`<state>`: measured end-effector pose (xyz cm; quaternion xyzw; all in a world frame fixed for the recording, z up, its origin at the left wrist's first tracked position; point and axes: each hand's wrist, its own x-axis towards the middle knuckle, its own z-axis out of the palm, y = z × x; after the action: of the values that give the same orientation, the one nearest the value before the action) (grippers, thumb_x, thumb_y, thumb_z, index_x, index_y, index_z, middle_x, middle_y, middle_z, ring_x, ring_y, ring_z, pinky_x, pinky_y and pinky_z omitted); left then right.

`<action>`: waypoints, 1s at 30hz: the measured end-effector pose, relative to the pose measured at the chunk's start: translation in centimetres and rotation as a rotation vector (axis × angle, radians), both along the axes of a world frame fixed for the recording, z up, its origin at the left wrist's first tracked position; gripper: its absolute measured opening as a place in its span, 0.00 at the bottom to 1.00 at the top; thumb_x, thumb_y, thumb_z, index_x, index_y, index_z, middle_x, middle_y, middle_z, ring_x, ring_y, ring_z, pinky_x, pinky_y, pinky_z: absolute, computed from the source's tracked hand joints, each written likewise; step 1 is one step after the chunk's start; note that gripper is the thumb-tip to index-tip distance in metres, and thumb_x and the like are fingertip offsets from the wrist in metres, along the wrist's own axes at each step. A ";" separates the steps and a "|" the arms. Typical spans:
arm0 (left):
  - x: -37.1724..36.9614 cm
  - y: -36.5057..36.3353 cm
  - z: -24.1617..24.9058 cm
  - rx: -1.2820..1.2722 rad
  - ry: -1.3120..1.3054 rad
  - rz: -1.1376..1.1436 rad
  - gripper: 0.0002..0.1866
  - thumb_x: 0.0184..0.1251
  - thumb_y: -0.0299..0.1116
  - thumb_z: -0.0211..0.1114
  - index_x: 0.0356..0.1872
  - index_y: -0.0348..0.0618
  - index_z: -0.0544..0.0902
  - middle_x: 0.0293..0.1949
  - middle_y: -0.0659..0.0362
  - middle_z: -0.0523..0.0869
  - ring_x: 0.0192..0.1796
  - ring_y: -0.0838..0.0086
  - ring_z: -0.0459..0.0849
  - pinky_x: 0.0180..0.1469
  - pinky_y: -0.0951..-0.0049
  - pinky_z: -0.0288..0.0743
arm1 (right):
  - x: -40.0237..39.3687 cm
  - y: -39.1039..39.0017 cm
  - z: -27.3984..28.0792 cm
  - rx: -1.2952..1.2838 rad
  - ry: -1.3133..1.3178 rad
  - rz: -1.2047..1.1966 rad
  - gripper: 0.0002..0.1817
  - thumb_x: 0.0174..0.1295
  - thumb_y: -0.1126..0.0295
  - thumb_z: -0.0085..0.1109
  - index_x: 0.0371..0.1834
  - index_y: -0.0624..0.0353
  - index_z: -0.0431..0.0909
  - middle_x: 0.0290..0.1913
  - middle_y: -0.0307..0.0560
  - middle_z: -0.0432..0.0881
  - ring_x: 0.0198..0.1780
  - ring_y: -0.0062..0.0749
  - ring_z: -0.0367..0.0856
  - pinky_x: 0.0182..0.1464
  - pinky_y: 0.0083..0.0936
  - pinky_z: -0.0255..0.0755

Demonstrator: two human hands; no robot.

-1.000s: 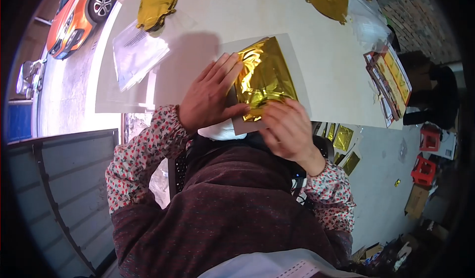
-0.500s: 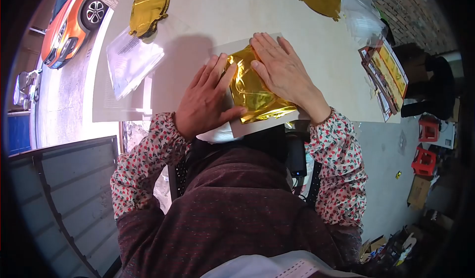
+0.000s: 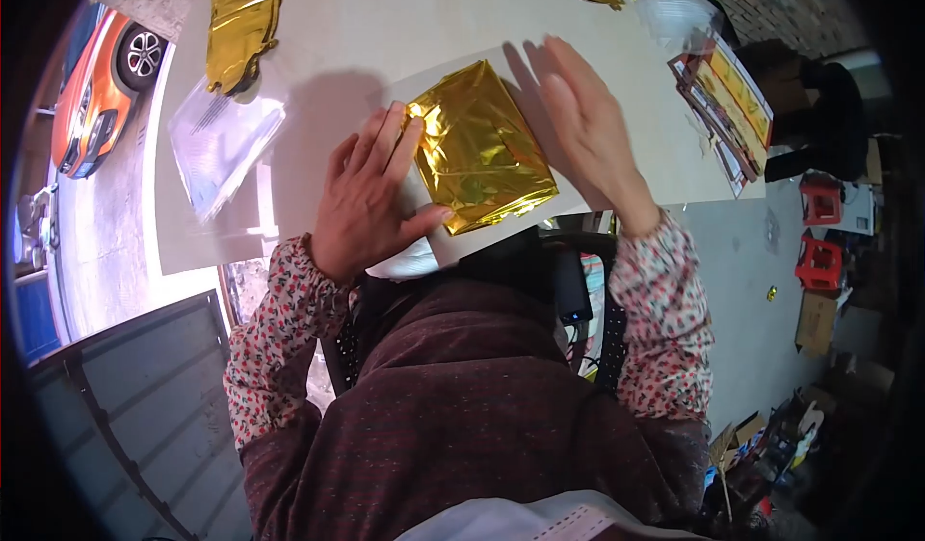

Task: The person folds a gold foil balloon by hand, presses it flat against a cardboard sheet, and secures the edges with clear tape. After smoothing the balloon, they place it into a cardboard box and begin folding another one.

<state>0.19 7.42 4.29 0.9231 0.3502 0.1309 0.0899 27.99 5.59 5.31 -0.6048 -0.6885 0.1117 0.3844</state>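
Observation:
A folded gold foil sheet [image 3: 487, 151] lies on a pale flat card [image 3: 453, 249] near the front edge of the table. My left hand [image 3: 368, 189] rests along the foil's left edge, its fingers stretched out and the thumb on the near left corner. To the right of the foil, my right hand [image 3: 586, 117] is raised off it, fingers extended and holding nothing. Its shadow falls on the table beside it.
Larger gold foil pieces [image 3: 243, 26] lie at the far side of the white table [image 3: 337, 21]. Clear plastic bags [image 3: 226, 136] sit on the left, and printed cards [image 3: 727, 107] on the right. Red stools [image 3: 820, 262] stand on the floor.
My right hand has lifted off the foil and moved right, uncovering the foil's right side. My left hand stays on the left edge. The whole view has shifted slightly.

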 end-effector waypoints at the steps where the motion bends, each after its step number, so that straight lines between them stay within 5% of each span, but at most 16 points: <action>1: -0.1 0.0 0.0 -0.004 -0.003 0.003 0.49 0.57 0.60 0.67 0.74 0.41 0.61 0.75 0.46 0.59 0.77 0.54 0.58 0.73 0.53 0.52 | 0.7 -2.1 0.7 -0.003 0.069 0.016 0.25 0.70 0.60 0.54 0.66 0.60 0.72 0.69 0.61 0.69 0.73 0.53 0.64 0.72 0.45 0.58; 8: -0.2 -0.1 -0.2 -0.002 0.019 0.003 0.48 0.60 0.59 0.66 0.75 0.42 0.59 0.76 0.45 0.58 0.78 0.54 0.56 0.74 0.53 0.50 | 0.4 -12.2 -0.3 -0.005 -0.327 0.110 0.26 0.59 0.53 0.66 0.59 0.49 0.82 0.73 0.59 0.65 0.73 0.61 0.60 0.71 0.52 0.57; 21: 0.0 0.2 -0.4 0.028 0.019 0.018 0.51 0.59 0.69 0.61 0.75 0.43 0.60 0.75 0.44 0.60 0.78 0.54 0.56 0.74 0.52 0.49 | -1.8 -11.2 -2.4 0.007 -0.354 0.152 0.30 0.57 0.44 0.64 0.59 0.49 0.80 0.75 0.60 0.60 0.76 0.60 0.56 0.72 0.55 0.53; 30: 0.0 0.1 0.3 0.013 0.003 0.025 0.51 0.55 0.66 0.66 0.74 0.43 0.62 0.74 0.46 0.62 0.77 0.55 0.57 0.73 0.52 0.52 | -3.7 -9.0 -1.4 -0.092 -0.454 -0.035 0.34 0.57 0.37 0.58 0.29 0.64 0.83 0.77 0.64 0.53 0.77 0.64 0.50 0.73 0.56 0.50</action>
<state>0.20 7.52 4.58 0.9194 0.3609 0.1330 0.0820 24.25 -3.39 3.88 -0.6432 -0.7408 -0.0028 0.1936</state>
